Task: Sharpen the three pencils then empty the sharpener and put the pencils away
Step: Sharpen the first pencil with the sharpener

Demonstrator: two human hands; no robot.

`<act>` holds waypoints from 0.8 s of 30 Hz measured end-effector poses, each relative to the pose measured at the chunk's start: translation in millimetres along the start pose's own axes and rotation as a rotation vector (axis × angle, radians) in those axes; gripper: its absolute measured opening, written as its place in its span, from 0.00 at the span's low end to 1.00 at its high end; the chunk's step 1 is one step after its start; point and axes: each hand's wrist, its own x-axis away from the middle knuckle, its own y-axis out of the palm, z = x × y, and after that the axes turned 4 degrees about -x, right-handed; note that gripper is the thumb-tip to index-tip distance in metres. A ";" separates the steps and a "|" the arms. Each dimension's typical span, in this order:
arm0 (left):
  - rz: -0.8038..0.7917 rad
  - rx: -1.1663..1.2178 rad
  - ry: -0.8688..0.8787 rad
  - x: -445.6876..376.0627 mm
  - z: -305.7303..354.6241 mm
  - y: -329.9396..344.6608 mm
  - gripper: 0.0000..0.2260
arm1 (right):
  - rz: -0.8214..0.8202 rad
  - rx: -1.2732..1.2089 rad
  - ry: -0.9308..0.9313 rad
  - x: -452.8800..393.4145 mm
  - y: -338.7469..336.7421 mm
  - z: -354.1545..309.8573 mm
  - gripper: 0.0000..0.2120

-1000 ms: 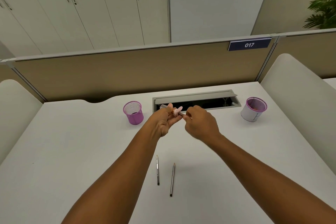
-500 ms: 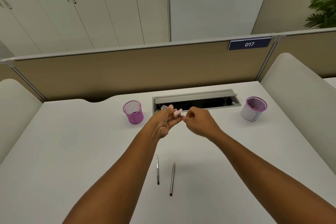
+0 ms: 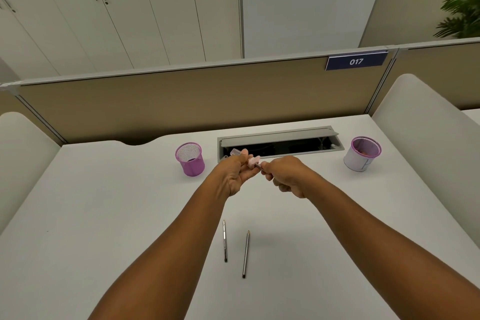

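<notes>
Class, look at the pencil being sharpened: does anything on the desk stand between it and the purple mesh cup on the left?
Nothing visible does. The left hand holds the sharpener, the right hand grips the pencil, and only bare desk separates them from the purple mesh cup.

The white desk point(image 3: 104, 202) stands against a tan partition point(image 3: 181, 104), which carries a blue plate "017" point(image 3: 355, 61) at its right end. Behind the partition are white cabinet doors point(image 3: 117, 8) and a pale wall; a green plant point(image 3: 462, 13) shows behind its right end.
</notes>
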 end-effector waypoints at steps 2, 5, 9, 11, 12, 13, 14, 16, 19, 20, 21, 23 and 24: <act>0.020 0.008 -0.001 -0.1 0.9 -1.7 0.09 | 0.063 0.186 -0.170 -0.3 3.8 6.2 0.13; 0.030 0.036 -0.005 -1.0 0.2 -4.1 0.15 | 0.375 0.632 -0.516 -5.2 13.0 25.8 0.08; 0.021 0.022 0.001 0.8 -0.3 -2.3 0.16 | 0.667 0.847 -0.885 -6.2 20.3 45.6 0.09; 0.016 0.010 0.008 0.5 1.2 -1.2 0.16 | 0.680 0.828 -0.917 -4.4 19.9 43.8 0.11; 0.006 0.010 0.011 0.4 2.3 -0.6 0.16 | 0.655 0.805 -0.845 -3.5 20.2 40.9 0.11; -0.005 0.012 0.014 0.0 3.6 -0.1 0.15 | 0.596 0.747 -0.690 -2.2 20.2 34.3 0.12; -0.013 0.015 0.016 -0.4 4.4 0.2 0.15 | 0.494 0.596 -0.492 -2.2 18.3 24.9 0.14; -0.009 0.023 0.014 -1.7 3.7 -0.2 0.13 | 0.187 0.118 -0.071 -0.6 8.3 6.0 0.16; 0.013 0.007 0.002 -1.5 1.0 -2.0 0.13 | -0.010 -0.076 0.097 -0.8 0.5 -1.9 0.17; 0.019 0.019 -0.003 -1.6 0.0 -2.8 0.14 | 0.012 0.020 0.038 -1.4 1.3 0.7 0.17; 0.027 0.023 -0.004 -1.7 -0.5 -3.7 0.15 | 0.058 0.136 -0.048 -1.5 4.4 4.5 0.16; 0.039 0.016 0.001 -1.7 -1.3 -5.4 0.17 | 0.166 0.342 -0.287 -4.3 11.9 14.5 0.14; 0.043 0.015 0.003 -1.2 -2.3 -5.9 0.18 | 0.216 0.443 -0.400 -7.3 14.3 20.2 0.11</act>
